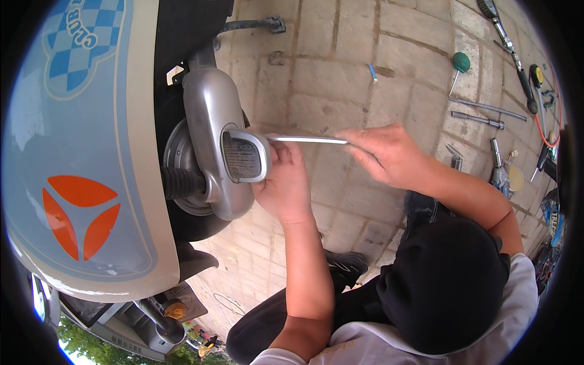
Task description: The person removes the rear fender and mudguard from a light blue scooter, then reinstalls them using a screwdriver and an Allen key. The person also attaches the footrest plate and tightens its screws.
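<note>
My right hand (389, 155) pinches one end of a slim, flat metal wrench (310, 140). The wrench lies nearly level, and its other end reaches the rim of a silver housing with a dark grille (242, 157), where the tip is hidden. Beneath it, my left hand (283, 188) sits against the housing's right side with its fingers curled. Whatever those fingers grip is hidden. The grille belongs to a long rounded silver cover (213, 100) beside a wheel (181, 158), with a black ribbed rubber boot (182, 183) on its left.
A scooter's blue and cream body panel (97, 152) fills the left. On the paving (328, 79) at right lie a ratchet (496, 21), a green-handled screwdriver (460, 64), a metal rod (486, 108), an extension bar (477, 119) and a yellow tape measure (536, 76). A black lever (252, 25) juts out at top.
</note>
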The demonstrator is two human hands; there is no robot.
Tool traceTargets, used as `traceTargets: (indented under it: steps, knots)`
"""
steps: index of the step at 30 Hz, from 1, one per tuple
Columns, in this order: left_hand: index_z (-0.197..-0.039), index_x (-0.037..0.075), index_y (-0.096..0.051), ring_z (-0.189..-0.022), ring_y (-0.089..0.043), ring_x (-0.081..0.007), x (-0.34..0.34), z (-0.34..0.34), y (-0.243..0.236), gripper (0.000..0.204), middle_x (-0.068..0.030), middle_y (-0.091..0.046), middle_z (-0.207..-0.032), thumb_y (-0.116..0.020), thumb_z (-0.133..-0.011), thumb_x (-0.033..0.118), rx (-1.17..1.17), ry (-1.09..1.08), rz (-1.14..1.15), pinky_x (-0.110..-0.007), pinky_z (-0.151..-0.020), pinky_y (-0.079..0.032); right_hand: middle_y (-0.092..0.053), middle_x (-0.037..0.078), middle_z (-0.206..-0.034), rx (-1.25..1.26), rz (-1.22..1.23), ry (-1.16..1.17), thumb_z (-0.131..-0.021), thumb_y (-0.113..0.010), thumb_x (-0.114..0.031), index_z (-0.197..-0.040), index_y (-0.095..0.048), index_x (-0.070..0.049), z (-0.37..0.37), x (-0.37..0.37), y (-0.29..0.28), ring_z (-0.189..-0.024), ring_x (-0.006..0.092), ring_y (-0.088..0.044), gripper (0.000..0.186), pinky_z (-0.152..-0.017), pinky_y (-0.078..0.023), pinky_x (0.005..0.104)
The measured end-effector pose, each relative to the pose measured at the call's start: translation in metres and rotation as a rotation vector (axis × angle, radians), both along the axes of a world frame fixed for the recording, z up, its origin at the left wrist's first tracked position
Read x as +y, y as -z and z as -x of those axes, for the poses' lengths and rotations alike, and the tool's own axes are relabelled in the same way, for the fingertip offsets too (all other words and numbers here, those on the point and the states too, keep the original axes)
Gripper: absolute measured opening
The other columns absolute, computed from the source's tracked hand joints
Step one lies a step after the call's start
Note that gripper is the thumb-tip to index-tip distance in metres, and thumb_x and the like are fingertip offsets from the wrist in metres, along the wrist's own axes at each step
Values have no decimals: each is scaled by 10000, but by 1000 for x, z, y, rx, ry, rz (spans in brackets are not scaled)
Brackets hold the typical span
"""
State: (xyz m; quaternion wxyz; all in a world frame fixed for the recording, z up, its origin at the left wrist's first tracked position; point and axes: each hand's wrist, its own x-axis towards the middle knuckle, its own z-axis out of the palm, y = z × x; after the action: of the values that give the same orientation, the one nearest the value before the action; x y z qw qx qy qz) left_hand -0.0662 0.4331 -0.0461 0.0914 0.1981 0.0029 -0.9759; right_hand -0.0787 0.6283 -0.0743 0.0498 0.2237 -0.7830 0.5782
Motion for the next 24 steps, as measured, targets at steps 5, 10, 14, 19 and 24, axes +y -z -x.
traceTargets:
  steps: [5,10,14,19,24]
  knots:
    - [-1439,16,-340,-1306,-378,-272,5,-8,-17,796,-72,-395,-1480,-687,-762,247,22,53,187,-468,-1165,-176,-626,86,-704,84,-25,-91,-740,-701,-37,-1078,-649,-11,6,7,-1,-547,246,-601,344,-493,-480,346]
    - [-1400,145,-452,-1288,-417,-253,2,-2,-23,700,-21,-470,-1426,-725,-801,385,-136,41,121,-444,-1170,-204,-602,103,-660,-418,208,-169,-836,-654,-58,-1052,-646,-3,11,8,-5,-524,238,-584,223,-494,-465,328]
    - [-1347,164,-520,-1245,-452,-237,-2,-3,-28,585,-26,-518,-1370,-717,-826,345,-222,87,267,-434,-1143,-259,-614,137,-673,-1131,568,-231,-898,-608,-90,-1055,-640,4,12,8,-4,-550,248,-606,186,-521,-471,315]
    - [-1194,69,-599,-987,-466,-168,-11,-7,-34,458,-18,-553,-1085,-758,-804,250,-270,87,89,-360,-928,-447,-629,144,-684,-461,333,-176,-846,-651,-62,-1074,-644,0,14,5,12,-541,251,-610,237,-506,-484,330]
    - [-1152,67,-616,-962,-468,-146,-15,-9,-30,426,-10,-554,-1049,-779,-787,214,-184,139,35,-320,-852,-493,-627,102,-675,-207,254,-208,-757,-700,-16,-1084,-642,16,17,6,28,-495,230,-579,333,-453,-461,333]
